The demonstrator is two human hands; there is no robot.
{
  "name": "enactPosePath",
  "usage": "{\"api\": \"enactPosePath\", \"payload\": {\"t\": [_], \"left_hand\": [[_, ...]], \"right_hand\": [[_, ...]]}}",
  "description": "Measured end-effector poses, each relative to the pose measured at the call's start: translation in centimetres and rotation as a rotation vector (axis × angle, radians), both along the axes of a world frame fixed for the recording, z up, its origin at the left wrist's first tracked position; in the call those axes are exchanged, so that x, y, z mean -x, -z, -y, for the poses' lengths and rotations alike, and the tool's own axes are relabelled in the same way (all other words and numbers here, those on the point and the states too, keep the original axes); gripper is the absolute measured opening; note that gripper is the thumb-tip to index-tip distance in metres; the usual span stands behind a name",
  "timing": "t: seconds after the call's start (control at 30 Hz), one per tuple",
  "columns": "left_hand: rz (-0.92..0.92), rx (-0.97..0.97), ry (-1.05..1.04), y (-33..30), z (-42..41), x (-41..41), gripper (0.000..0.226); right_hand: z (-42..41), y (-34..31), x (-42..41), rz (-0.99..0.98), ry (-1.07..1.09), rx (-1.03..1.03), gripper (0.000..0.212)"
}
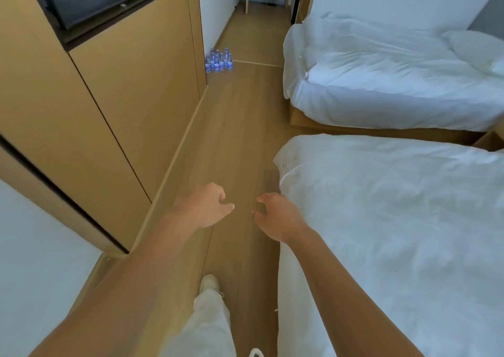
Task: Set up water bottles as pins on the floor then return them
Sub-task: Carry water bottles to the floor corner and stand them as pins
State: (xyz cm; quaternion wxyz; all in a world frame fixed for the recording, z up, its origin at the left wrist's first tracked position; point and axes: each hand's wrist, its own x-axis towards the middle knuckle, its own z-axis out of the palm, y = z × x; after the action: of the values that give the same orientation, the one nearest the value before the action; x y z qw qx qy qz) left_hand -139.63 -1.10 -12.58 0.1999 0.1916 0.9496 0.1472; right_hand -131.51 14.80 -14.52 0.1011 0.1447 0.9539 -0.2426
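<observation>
**Empty hands over the floor, bottles standing far off by the cabinet**

Pale trousers (207, 326) and a light shoe (208, 283) fill the bottom of the view, planted on the wooden floor (237, 127). Both bare arms reach forward above that floor. Left hand (203, 206) is loose, fingers gently curled and spread, grasping nothing. Right hand (275, 215) hangs the same way, fingers relaxed and empty, just beside the corner of the near bed (395, 234) with its white duvet. The two hands are close together but apart.

Water bottles (218, 60) stand upright in a tight cluster on the floor, well beyond the hands, right against the far end of the tall wooden cabinet (114, 89). Across the aisle from the cabinet lies a second white bed (381, 75).
</observation>
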Motion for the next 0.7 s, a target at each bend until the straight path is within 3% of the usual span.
{"api": "enactPosePath", "payload": {"t": [0.4, 0.7], "left_hand": [[-0.003, -0.028, 0.039, -0.8, -4.4, 24.8, 0.041], [-0.007, 0.026, 0.090, -0.4, -9.2, 37.3, 0.037]], "right_hand": [[-4.3, -0.5, 23.2, 0.007, 0.070, -0.006, 0.036], [-8.6, 0.5, 36.5, 0.011, 0.062, -0.024, 0.045]]}}
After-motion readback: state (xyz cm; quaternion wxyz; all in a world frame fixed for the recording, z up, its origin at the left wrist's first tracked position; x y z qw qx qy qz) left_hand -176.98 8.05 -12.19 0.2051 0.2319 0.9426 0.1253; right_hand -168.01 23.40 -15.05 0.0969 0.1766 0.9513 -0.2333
